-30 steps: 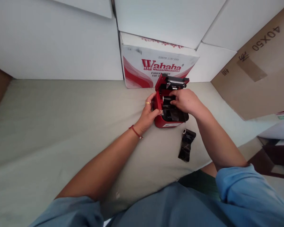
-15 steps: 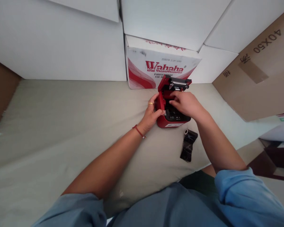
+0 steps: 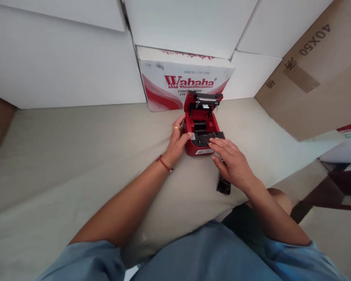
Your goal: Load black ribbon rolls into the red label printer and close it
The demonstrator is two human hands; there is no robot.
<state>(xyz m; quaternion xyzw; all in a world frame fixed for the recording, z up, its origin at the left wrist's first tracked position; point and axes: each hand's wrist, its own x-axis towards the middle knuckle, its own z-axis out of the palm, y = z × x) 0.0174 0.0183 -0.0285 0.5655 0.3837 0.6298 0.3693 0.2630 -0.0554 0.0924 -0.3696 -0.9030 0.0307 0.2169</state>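
Note:
A red and black label printer [image 3: 203,151] stands on the cloth-covered surface with its lid [image 3: 206,98] raised, its inside showing. My left hand [image 3: 177,142] grips the printer's left side, thumb over the front corner and fingers along the outer wall. At the front right of the printer, my right hand [image 3: 232,162] has its fingers stretched out, their tips at the black front part [image 3: 204,138]. No object shows in that hand. A roll of black film [image 3: 224,185] lies on the cloth, partly hidden behind the right hand.
A Wahaha water carton [image 3: 190,74] stands right behind the printer. White boxes [image 3: 70,66] line the back, and a brown carton [image 3: 318,74] leans at the right. Pale cloth [image 3: 84,156] covers the work surface.
My right hand has come out of the printer's inside and moved down to its front edge, now covering part of the black roll. My left hand keeps its hold. The view has shifted slightly.

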